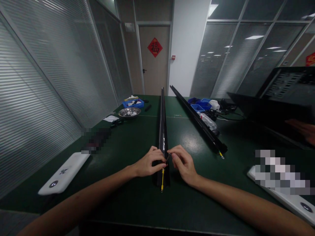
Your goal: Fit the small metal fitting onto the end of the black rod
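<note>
A long black channel-shaped bar lies lengthwise along the table, its near end between my hands. From that end sticks out a short yellow wire with a metal ring terminal at its tip. My left hand is over the left side of the bar, thumb and fingertips closed just above the wire; what they pinch is hidden. At the bar's right side, my right hand pinches a small, thin dark piece that slants toward my left fingertips. Its kind is too small to make out.
Another black bar with a yellow wire lies to the right. Beyond it are blue bins, a plastic bottle and cables. A metal bowl and a blue tray stand back left. Another person's hand shows at right.
</note>
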The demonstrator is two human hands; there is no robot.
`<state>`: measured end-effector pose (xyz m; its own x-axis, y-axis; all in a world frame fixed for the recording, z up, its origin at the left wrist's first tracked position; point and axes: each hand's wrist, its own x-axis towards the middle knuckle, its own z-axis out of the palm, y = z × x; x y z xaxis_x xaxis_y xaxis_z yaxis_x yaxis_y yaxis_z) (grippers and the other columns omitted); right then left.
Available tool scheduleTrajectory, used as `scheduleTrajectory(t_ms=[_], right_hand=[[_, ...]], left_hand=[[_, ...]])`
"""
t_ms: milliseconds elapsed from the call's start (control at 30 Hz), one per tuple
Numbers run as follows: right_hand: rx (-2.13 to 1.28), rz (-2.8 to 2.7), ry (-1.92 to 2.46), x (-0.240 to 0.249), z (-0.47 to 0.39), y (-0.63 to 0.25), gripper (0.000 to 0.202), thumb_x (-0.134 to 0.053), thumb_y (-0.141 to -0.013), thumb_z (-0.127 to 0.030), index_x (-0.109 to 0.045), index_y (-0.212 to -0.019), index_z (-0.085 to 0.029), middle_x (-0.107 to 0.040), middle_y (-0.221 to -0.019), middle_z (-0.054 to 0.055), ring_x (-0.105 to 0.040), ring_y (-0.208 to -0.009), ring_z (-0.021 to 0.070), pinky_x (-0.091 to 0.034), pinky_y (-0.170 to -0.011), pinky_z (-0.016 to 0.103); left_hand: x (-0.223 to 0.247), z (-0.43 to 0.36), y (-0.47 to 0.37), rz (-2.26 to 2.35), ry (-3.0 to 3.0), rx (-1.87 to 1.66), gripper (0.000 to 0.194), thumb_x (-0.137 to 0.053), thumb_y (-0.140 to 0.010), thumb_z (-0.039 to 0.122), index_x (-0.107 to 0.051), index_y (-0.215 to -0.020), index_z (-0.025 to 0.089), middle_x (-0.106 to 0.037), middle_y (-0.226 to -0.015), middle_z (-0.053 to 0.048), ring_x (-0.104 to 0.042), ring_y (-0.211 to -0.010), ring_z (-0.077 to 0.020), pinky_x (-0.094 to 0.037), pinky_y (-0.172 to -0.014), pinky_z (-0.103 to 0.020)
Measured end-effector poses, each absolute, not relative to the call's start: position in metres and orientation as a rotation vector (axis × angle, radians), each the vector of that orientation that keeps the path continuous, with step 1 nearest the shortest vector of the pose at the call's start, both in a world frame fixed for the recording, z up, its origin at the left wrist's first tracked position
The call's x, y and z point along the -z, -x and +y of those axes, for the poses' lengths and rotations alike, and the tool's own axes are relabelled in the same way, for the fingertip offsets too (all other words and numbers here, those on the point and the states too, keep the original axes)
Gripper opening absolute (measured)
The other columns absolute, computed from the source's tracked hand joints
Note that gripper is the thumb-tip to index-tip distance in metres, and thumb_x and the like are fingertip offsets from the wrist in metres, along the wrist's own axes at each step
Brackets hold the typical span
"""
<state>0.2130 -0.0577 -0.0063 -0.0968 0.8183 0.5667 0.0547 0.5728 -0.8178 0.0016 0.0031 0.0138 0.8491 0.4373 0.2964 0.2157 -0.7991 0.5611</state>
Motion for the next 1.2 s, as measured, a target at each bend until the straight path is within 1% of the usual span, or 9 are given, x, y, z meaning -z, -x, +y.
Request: scheduleTrajectory(t_ms=[200, 300, 533, 767, 900, 1033, 1200], right_hand=[[-0.742, -1.564, 0.763, 0.0067, -0.0583, -0.2134, 0.020, -0.055, -0.104, -0.030, -0.070, -0.116, -0.024, -0.057, -0.100, 0.005, -0.055, -0.062, 0.0111, -0.046, -0.053, 0.025], [-0.737, -1.572, 0.770, 0.0058, -0.0583, -0.2142, 0.020, -0.056, -0.104, -0.031, -0.070, -0.115, -0.024, -0.057, -0.099, 0.005, -0.055, -0.063, 0.0113, -0.047, -0.053, 0.025], [-0.733, -1.575, 0.759, 0.0072, -0.0578, -0.2139, 0.022, -0.052, -0.106, -0.033, -0.071, -0.114, -0.024, -0.058, -0.101, 0.006, -0.054, -0.061, 0.0115, -0.047, -0.052, 0.026], [-0.738, -1.566, 0.763, 0.0050, -0.0593, -0.2129, 0.021, -0.055, -0.104, -0.032, -0.070, -0.116, -0.024, -0.058, -0.100, 0.006, -0.055, -0.063, 0.0119, -0.047, -0.053, 0.026], [-0.742, -1.572, 0.764, 0.0046, -0.0592, -0.2137, 0.022, -0.054, -0.105, -0.033, -0.071, -0.115, -0.024, -0.058, -0.101, 0.007, -0.056, -0.063, 0.0126, -0.047, -0.052, 0.027], [-0.738, -1.578, 0.755, 0.0054, -0.0587, -0.2139, 0.023, -0.051, -0.106, -0.032, -0.071, -0.115, -0.025, -0.058, -0.102, 0.006, -0.054, -0.061, 0.0114, -0.047, -0.053, 0.027], [-0.728, -1.580, 0.759, 0.0061, -0.0591, -0.2139, 0.022, -0.053, -0.105, -0.032, -0.070, -0.117, -0.025, -0.058, -0.101, 0.006, -0.055, -0.062, 0.0118, -0.048, -0.054, 0.026]], left_hand=[[-0.0117, 0.0045, -0.0008, 0.472, -2.507, -0.581, 0.022, -0.054, -0.105, 0.033, -0.070, -0.100, 0.020, -0.072, -0.104, -0.005, -0.060, -0.105, -0.0210, -0.030, -0.101, -0.038], [-0.0110, 0.0049, -0.0015, 0.483, -2.506, -0.573, 0.023, -0.053, -0.105, 0.035, -0.070, -0.100, 0.020, -0.072, -0.102, -0.004, -0.060, -0.104, -0.0209, -0.031, -0.100, -0.037], [-0.0147, 0.0027, -0.0021, 0.463, -2.504, -0.592, 0.021, -0.056, -0.103, 0.035, -0.070, -0.100, 0.019, -0.072, -0.103, -0.004, -0.061, -0.103, -0.0206, -0.030, -0.099, -0.037], [-0.0141, 0.0036, -0.0023, 0.464, -2.511, -0.589, 0.021, -0.054, -0.105, 0.032, -0.070, -0.101, 0.020, -0.072, -0.103, -0.005, -0.061, -0.105, -0.0206, -0.031, -0.100, -0.037], [-0.0159, 0.0028, -0.0032, 0.479, -2.498, -0.567, 0.022, -0.055, -0.104, 0.034, -0.070, -0.100, 0.019, -0.072, -0.106, -0.005, -0.061, -0.106, -0.0212, -0.032, -0.100, -0.037], [-0.0168, 0.0019, -0.0031, 0.479, -2.503, -0.580, 0.023, -0.056, -0.104, 0.036, -0.070, -0.099, 0.019, -0.073, -0.104, -0.005, -0.061, -0.103, -0.0211, -0.031, -0.100, -0.038], [-0.0140, 0.0028, -0.0021, 0.461, -2.514, -0.599, 0.021, -0.055, -0.104, 0.033, -0.070, -0.101, 0.019, -0.072, -0.103, -0.005, -0.061, -0.104, -0.0206, -0.031, -0.100, -0.037]])
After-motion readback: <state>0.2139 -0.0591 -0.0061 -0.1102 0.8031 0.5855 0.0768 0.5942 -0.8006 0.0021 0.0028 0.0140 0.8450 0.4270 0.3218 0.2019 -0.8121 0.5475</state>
